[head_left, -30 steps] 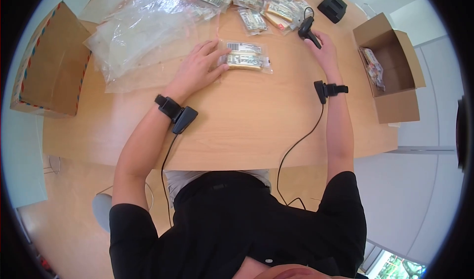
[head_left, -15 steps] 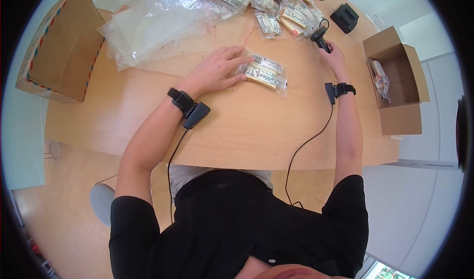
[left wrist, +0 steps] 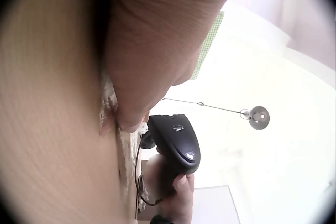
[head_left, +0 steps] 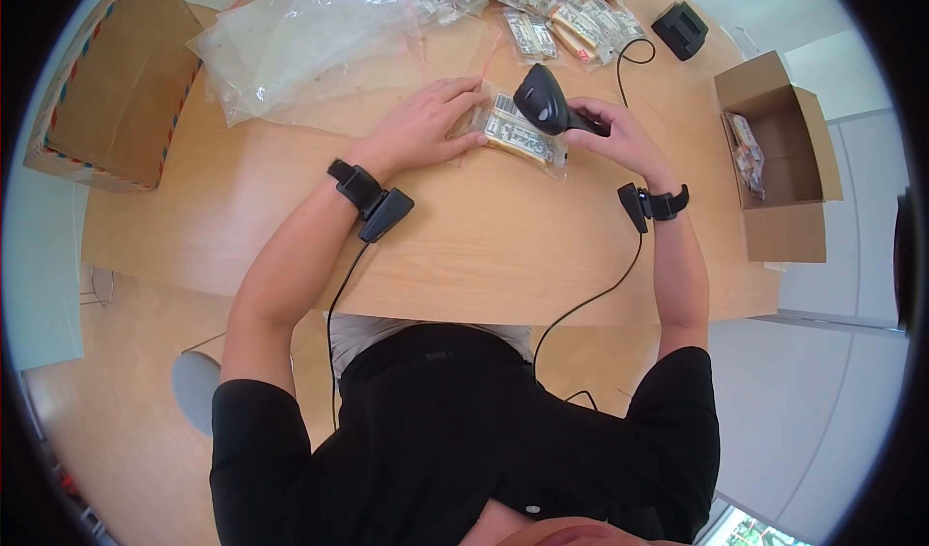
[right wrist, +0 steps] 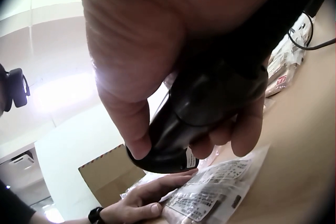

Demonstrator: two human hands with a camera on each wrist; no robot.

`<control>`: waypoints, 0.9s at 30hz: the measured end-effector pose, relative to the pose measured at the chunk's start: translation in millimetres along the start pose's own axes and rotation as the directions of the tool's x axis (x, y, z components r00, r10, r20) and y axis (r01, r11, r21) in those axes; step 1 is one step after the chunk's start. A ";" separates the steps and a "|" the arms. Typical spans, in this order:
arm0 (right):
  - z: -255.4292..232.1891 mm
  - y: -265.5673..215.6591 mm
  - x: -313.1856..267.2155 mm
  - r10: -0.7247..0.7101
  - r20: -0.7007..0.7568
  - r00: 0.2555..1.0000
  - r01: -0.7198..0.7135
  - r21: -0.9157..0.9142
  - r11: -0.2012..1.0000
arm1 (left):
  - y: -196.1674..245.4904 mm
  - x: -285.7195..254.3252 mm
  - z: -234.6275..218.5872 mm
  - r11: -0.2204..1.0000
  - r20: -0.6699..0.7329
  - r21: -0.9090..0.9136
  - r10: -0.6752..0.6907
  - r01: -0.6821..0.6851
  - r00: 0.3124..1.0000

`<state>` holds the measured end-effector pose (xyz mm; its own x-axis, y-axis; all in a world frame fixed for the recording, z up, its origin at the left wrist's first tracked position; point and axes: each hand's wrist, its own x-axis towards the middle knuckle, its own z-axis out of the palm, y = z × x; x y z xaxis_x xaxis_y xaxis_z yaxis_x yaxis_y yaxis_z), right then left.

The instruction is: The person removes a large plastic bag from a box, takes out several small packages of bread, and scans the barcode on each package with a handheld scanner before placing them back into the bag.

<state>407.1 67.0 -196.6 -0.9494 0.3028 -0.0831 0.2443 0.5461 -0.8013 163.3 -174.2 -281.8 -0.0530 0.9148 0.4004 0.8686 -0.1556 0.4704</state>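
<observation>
A clear bagged packet with printed labels (head_left: 518,138) lies on the wooden table (head_left: 464,246) in front of me. My left hand (head_left: 426,128) rests flat on its left end, fingers straight, holding it down. My right hand (head_left: 614,135) grips a black handheld barcode scanner (head_left: 544,103) by its handle, the scanner head hovering just over the packet. In the right wrist view the scanner (right wrist: 210,108) fills the palm above the packet (right wrist: 215,190). The left wrist view shows the scanner (left wrist: 176,142) beside my left hand's palm.
Several more bagged packets (head_left: 561,14) and loose clear plastic bags (head_left: 310,33) lie at the table's far side. A black scanner cradle (head_left: 679,29) sits far right. An open cardboard box (head_left: 779,149) stands to the right, a flat cardboard box (head_left: 97,82) to the left.
My right hand has lifted the scanner from the far right of the table and brought it left, over the packet. My left hand stays on the packet.
</observation>
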 end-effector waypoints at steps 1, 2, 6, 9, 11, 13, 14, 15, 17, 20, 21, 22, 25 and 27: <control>0.4 3.4 1.3 -0.012 -0.041 0.999 0.010 -0.041 0.999 | 0.6 0.5 -0.2 1.000 -0.007 0.002 0.004 -0.004 1.000; 0.8 7.2 3.7 -0.026 -0.081 0.996 0.019 -0.083 0.996 | 1.4 0.6 -0.1 1.000 -0.016 0.004 0.007 -0.006 1.000; -16.4 40.0 8.8 0.006 -0.294 0.956 -0.073 -0.218 0.973 | 7.4 3.3 -6.1 0.998 -0.046 0.051 0.035 -0.032 0.998; -34.1 67.5 9.7 0.069 -0.387 0.920 -0.190 -0.286 0.939 | 10.9 6.9 -8.1 0.989 -0.161 0.149 0.047 -0.023 0.986; -40.9 87.4 6.7 0.065 -0.421 0.905 -0.222 -0.336 0.915 | 8.1 7.7 -7.4 0.982 -0.275 0.187 0.047 0.005 0.960; -48.3 106.5 5.1 0.053 -0.448 0.892 -0.237 -0.365 0.901 | 4.4 8.8 -7.8 0.969 -0.329 0.232 -0.006 0.088 0.944; -51.0 113.6 4.7 0.044 -0.460 0.887 -0.236 -0.369 0.899 | 2.9 8.6 -8.1 0.953 -0.329 0.260 -0.061 0.153 0.942; -52.8 121.0 4.7 0.034 -0.471 0.881 -0.235 -0.374 0.897 | 1.6 7.7 -8.6 0.933 -0.331 0.288 -0.115 0.216 0.937; -52.6 124.2 3.6 0.007 -0.488 0.873 -0.225 -0.389 0.893 | -0.9 4.9 -7.3 0.920 -0.350 0.291 -0.154 0.264 0.924; -52.4 125.2 2.0 0.015 -0.516 0.856 -0.253 -0.395 0.883 | -4.5 2.4 -4.7 0.905 -0.332 0.290 -0.208 0.310 0.920; -51.5 124.8 1.9 0.026 -0.524 0.851 -0.269 -0.392 0.880 | -6.3 1.1 -4.4 0.901 -0.317 0.291 -0.227 0.323 0.921; -48.6 117.3 1.5 -0.085 -0.533 0.842 -0.218 -0.480 0.850 | -8.7 0.5 -3.2 0.906 -0.311 0.275 -0.234 0.323 0.921; -28.8 70.5 -3.1 -0.249 -0.407 0.879 -0.030 -0.567 0.823 | -14.7 0.2 3.2 0.915 -0.304 0.238 -0.247 0.325 0.920; -6.5 34.3 -5.6 -0.176 -0.154 0.972 0.113 -0.348 0.931 | -18.2 0.2 5.0 0.918 -0.313 0.231 -0.243 0.322 0.918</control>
<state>422.1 89.1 -219.7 -0.9357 0.3187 0.1511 0.1887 0.8143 -0.5489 150.0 -169.4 -294.2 -0.4138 0.7611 0.4995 0.8944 0.2374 0.3791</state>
